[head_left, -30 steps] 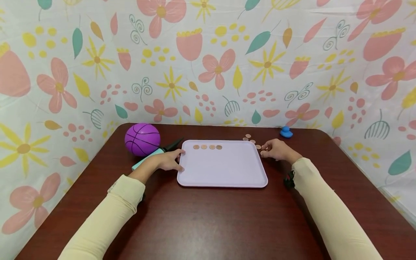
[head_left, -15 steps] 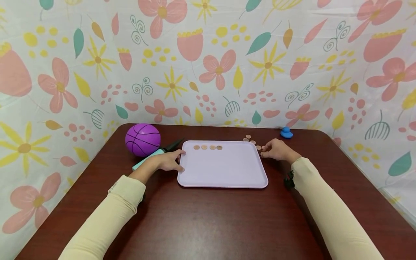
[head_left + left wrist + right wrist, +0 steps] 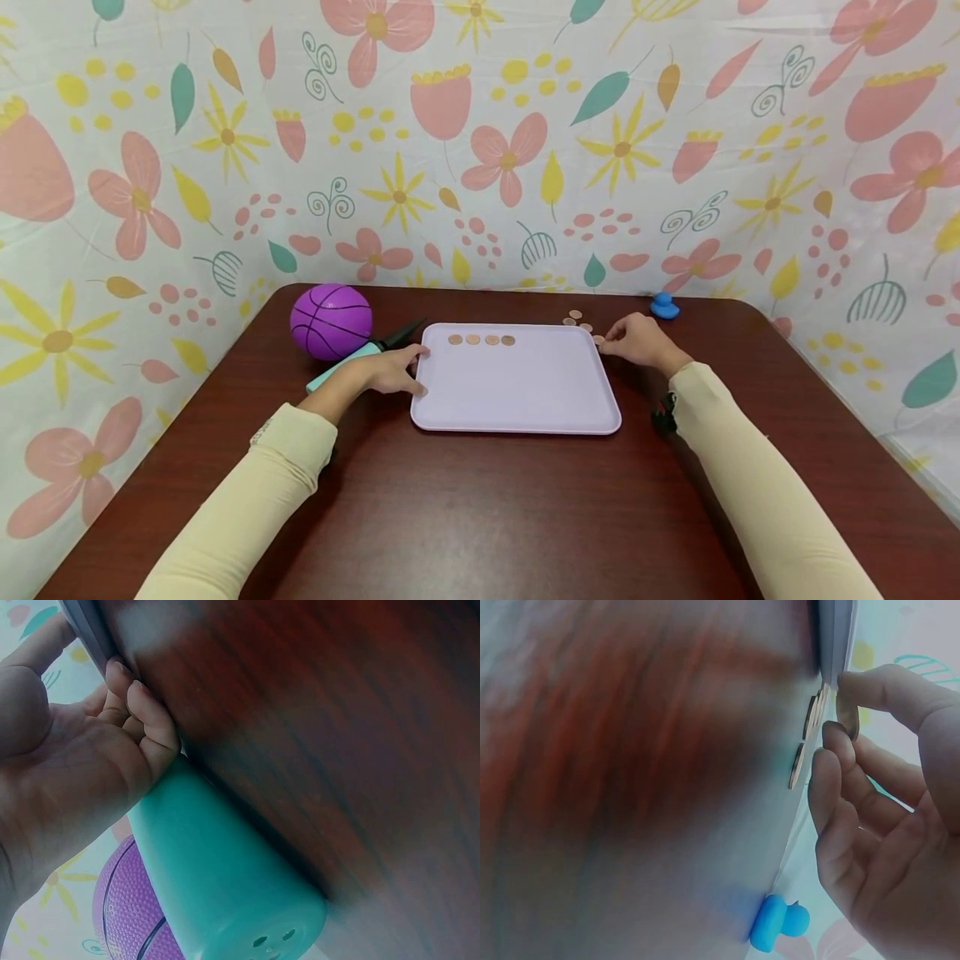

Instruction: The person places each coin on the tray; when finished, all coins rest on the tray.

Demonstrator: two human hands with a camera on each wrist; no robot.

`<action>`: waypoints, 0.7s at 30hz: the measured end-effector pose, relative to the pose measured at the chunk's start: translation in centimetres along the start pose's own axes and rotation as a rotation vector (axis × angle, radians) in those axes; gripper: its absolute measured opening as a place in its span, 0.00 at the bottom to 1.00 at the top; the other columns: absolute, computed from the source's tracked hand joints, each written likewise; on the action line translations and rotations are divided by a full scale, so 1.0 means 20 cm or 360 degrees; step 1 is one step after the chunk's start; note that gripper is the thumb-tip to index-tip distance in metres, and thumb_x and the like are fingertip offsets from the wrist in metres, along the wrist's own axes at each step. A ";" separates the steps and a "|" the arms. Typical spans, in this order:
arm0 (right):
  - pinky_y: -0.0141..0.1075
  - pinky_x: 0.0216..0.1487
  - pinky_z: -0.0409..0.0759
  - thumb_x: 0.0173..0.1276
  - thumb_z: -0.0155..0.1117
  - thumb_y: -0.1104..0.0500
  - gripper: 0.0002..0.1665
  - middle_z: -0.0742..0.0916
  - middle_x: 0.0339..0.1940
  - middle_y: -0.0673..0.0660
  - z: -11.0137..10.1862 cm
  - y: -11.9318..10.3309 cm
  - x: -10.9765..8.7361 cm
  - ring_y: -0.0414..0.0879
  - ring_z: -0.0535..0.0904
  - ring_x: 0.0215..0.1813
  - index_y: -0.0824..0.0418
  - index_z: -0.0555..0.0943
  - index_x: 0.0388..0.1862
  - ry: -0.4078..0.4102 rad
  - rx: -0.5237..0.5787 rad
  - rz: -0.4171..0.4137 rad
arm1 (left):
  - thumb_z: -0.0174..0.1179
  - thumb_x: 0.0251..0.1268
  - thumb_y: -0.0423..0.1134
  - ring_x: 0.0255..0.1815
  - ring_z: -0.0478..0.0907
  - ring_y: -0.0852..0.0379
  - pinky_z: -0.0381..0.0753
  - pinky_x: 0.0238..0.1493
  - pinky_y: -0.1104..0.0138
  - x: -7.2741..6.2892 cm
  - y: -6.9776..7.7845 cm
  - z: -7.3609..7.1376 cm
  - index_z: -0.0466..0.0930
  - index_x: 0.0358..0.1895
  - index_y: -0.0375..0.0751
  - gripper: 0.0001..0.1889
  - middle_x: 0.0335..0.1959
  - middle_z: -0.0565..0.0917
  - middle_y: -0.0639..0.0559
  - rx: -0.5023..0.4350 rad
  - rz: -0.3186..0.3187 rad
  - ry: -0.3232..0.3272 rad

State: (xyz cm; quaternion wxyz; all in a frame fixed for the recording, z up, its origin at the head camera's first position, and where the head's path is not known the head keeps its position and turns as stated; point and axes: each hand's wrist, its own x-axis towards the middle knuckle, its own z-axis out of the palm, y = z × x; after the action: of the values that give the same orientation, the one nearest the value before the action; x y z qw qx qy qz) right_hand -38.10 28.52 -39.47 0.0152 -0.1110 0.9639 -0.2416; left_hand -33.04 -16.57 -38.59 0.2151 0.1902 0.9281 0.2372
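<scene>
Four coins point(image 3: 473, 340) sit in a row along the far edge of a pale lilac tray point(image 3: 517, 392), toward its far left corner, on a dark red-brown table point(image 3: 480, 508). A person in cream sleeves point(image 3: 247, 492) works from the near side. The left hand point(image 3: 386, 372) grips the tray's left edge, its thumb and a finger on the rim. The right hand point(image 3: 637, 340) is just off the tray's far right corner; in the right wrist view, its thumb and fingertips are closed together on a single coin point(image 3: 849, 720), seen edge-on. At that corner, four loose coins point(image 3: 586, 327) lie on the table, the nearest partly covered by the fingertips. A turquoise-and-black tool point(image 3: 341, 367), its exact kind unclear, lies aslant off the tray's left edge, the left wrist crossing over it. Just beside it, near the table's far left corner, rests a purple basketball point(image 3: 331, 322). A blue toy duck point(image 3: 663, 306) stands by the far edge, toward the far right corner. Behind hangs a floral cloth point(image 3: 480, 217) in pink, yellow and teal.
</scene>
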 end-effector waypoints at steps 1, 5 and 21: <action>0.38 0.34 0.77 0.65 0.71 0.52 0.18 0.87 0.30 0.57 0.00 -0.01 0.00 0.50 0.78 0.36 0.69 0.87 0.39 0.0012 0.0008 0.0013 | 0.66 0.63 0.43 0.55 0.70 0.48 0.67 0.61 0.58 0.00 0.00 0.00 0.53 0.75 0.36 0.42 0.56 0.72 0.39 -0.0002 0.0003 0.0002; 0.39 0.35 0.77 0.65 0.70 0.51 0.19 0.87 0.33 0.59 0.00 -0.04 0.00 0.52 0.78 0.37 0.69 0.86 0.41 0.0039 0.0042 0.0016 | 0.66 0.63 0.43 0.55 0.70 0.48 0.67 0.60 0.59 -0.01 0.00 0.00 0.53 0.75 0.36 0.42 0.56 0.73 0.40 -0.0005 0.0000 0.0002; 0.40 0.38 0.78 0.64 0.70 0.56 0.13 0.87 0.33 0.57 0.07 -0.18 0.06 0.48 0.80 0.35 0.65 0.86 0.40 0.0074 0.0025 -0.0166 | 0.66 0.63 0.43 0.54 0.70 0.48 0.67 0.59 0.59 0.01 -0.01 0.01 0.54 0.75 0.37 0.42 0.55 0.73 0.40 0.0002 0.0001 0.0018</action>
State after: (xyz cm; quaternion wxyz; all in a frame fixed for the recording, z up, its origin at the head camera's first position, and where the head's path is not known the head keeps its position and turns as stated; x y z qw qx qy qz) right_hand -38.38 24.49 -38.87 -0.0189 -0.1553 0.9550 -0.2521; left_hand -33.07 -16.52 -38.89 0.2097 0.1892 0.9294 0.2378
